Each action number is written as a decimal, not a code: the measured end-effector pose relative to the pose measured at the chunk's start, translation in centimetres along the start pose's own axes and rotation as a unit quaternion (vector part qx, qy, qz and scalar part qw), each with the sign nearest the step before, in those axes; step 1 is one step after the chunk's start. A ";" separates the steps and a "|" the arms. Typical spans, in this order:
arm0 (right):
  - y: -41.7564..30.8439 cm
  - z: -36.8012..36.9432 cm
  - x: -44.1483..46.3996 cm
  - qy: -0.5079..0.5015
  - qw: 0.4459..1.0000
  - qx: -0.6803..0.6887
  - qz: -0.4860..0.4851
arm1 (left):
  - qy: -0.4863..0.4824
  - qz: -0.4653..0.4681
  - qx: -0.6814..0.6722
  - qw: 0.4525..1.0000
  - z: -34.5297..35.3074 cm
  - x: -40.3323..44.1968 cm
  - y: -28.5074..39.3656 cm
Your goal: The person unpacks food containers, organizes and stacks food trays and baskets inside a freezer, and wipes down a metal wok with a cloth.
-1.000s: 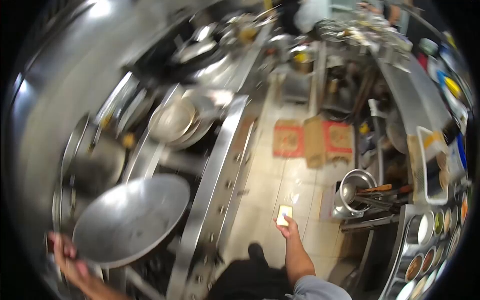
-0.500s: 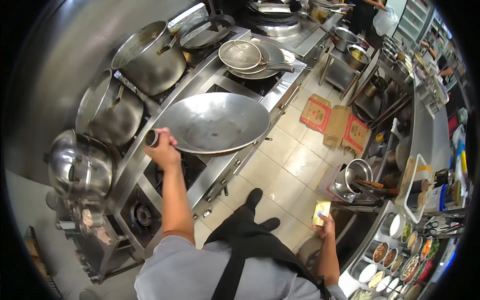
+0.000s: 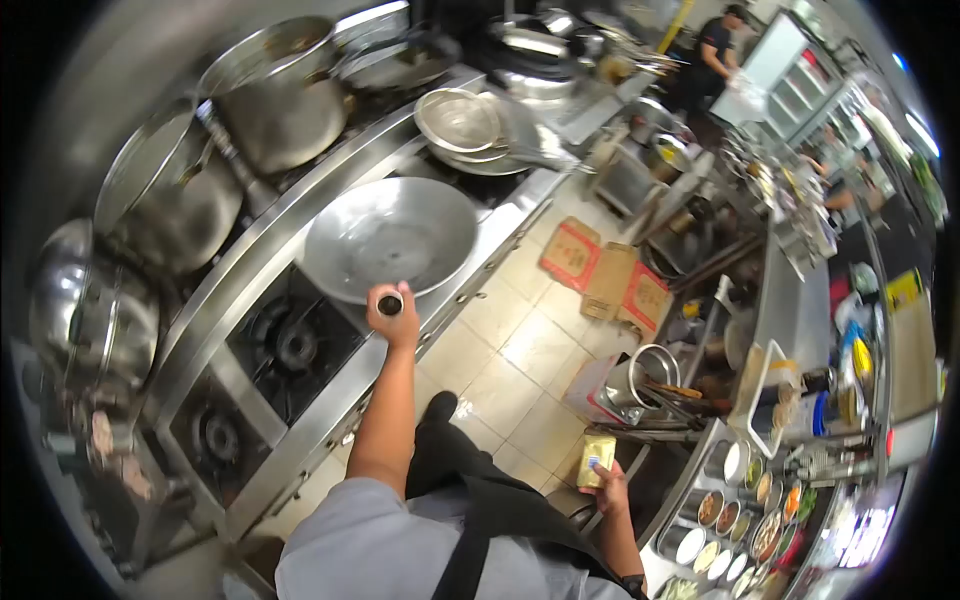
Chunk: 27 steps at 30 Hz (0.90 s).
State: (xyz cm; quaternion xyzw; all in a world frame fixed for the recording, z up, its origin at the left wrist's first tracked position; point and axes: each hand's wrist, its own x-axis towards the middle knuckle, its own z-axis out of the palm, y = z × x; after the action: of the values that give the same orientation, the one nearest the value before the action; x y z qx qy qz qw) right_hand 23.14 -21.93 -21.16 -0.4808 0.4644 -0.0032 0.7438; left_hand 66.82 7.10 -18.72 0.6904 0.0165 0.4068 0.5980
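My left hand (image 3: 380,322) is closed around the hollow tube handle of a large steel wok (image 3: 400,235). The wok rests on the stove top, its handle pointing toward me and its bowl showing only a thin sheen and small dark marks. Low on the right, my right hand (image 3: 612,492) grips a pale yellow packet (image 3: 598,455) with a small blue mark, held upright away from the stove. Its contents are hidden by the wrapper.
Bare burners (image 3: 297,345) lie left of the wok. Strainers (image 3: 458,118) sit on a pan behind it; large pots (image 3: 285,115) line the back. Flattened cardboard (image 3: 608,283) covers floor tiles. Ingredient tubs (image 3: 690,543) stand at right. Another person (image 3: 708,65) stands far off.
My left hand has swung the wok handle from its left side round to the near side. The camera view has turned and tilted up; the packet stays in my right hand.
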 end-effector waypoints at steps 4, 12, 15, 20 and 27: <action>0.9 0.4 -0.3 0.032 0.999 -0.022 -0.014 | -0.188 0.106 -0.007 0.977 1.8 -5.8 -2.8; 2.3 2.7 -3.9 0.084 0.972 0.209 -0.071 | -0.262 0.054 0.024 0.963 6.7 -4.2 -2.0; 2.2 4.1 -5.2 0.100 0.952 0.273 -0.093 | -0.274 0.052 0.035 0.960 8.5 -4.4 -2.7; -0.6 7.6 -7.3 0.169 0.950 0.248 -0.084 | -0.297 0.031 0.031 0.954 10.0 -4.6 -3.0; -3.3 13.5 -8.3 0.241 0.936 0.239 -0.092 | -0.343 0.232 0.021 0.910 7.5 -0.5 6.4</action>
State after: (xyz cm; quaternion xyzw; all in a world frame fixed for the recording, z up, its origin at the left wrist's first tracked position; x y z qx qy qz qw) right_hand 29.28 -10.33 -11.64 -0.3146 0.5689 -0.2986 0.6988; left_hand 67.89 -1.06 -13.28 0.7840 -0.3423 0.2715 0.4410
